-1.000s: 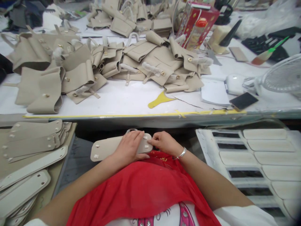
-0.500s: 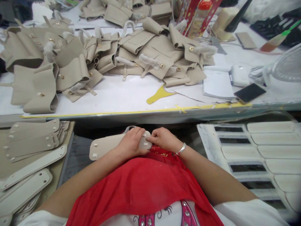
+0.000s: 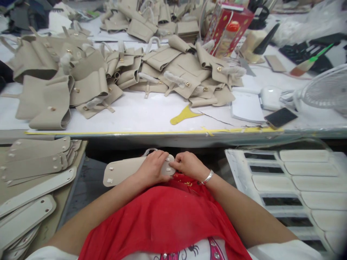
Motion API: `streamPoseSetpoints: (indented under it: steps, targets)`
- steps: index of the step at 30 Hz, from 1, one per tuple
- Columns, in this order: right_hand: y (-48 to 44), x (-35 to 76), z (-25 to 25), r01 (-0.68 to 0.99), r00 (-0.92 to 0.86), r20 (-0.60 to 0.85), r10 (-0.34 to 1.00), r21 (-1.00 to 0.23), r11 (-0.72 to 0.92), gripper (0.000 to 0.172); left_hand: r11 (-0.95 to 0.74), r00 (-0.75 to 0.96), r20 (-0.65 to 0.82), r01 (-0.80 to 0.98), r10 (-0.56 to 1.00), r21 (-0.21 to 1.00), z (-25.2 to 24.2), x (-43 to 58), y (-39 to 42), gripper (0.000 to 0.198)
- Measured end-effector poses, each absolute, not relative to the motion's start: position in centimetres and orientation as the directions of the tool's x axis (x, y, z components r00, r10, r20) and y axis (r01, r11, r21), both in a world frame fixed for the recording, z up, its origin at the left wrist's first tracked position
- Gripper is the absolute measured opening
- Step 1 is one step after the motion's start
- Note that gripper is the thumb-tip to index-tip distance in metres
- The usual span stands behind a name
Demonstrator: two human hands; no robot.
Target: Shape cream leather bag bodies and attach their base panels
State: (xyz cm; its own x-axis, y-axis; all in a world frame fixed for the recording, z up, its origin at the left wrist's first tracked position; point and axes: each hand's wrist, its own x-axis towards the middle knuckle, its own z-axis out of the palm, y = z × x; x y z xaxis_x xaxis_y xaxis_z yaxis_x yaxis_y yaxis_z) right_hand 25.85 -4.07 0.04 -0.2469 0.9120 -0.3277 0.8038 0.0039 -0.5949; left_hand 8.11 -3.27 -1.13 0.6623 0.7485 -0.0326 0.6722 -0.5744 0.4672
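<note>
A long beige leather panel (image 3: 126, 168) with rounded ends and small white tabs near its corners lies across my lap, just in front of the red apron (image 3: 165, 213). My left hand (image 3: 154, 165) wraps over it near the right end, thumb on the near side and fingers on the far side. At that right end, my right hand (image 3: 188, 165) has its fingers curled in, thumb and forefinger pinching at the panel's edge beside the tabs. Whether a tab is also between those fingertips is hidden. A pale looped handle (image 3: 150, 151) shows behind the panel.
Beige bag pieces (image 3: 187, 68) cover the white table ahead, with a yellow scraper-shaped piece (image 3: 185, 115), phone (image 3: 280, 117) and fan (image 3: 325, 90). Stacked panels (image 3: 35, 166) lie on a board at left. A rack of pale strips (image 3: 306, 168) stands at right.
The view has shifted slightly. My right fingertips have moved a little nearer along the panel's right end; my left hand keeps its grip.
</note>
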Motion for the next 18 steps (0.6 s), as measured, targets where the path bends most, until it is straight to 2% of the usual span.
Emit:
streamPoseSetpoints:
  steps: [7,12,15,17,18]
  targets:
    - [-4.1,25.6,0.2,0.822,-0.252,-0.335,0.908,-0.57,0.018,0.028,-0.589,0.678,-0.029,0.658,0.735,0.468,-0.8,7.9,-3.2,0.066]
    - [-3.8,25.3,0.5,0.852,-0.261,-0.318,0.912,-0.52,0.063,0.026,-0.582,0.677,-0.042,0.661,0.735,0.473,-1.2,8.2,-3.2,0.075]
    - [-3.7,25.2,0.7,0.849,-0.297,-0.329,0.896,-0.52,0.09,0.028,-0.588,0.675,0.006,0.638,0.738,0.497,-0.9,6.8,-3.7,0.082]
    - [-3.7,25.1,0.9,0.852,-0.308,-0.342,0.888,-0.515,0.097,0.031,-0.539,0.59,0.078,0.664,0.803,0.519,-0.4,4.2,-4.1,0.079]
    - [-3.7,25.0,0.9,0.854,-0.307,-0.351,0.885,-0.513,0.092,0.033,-0.475,0.491,0.121,0.707,0.863,0.523,-0.1,2.4,-4.4,0.072]
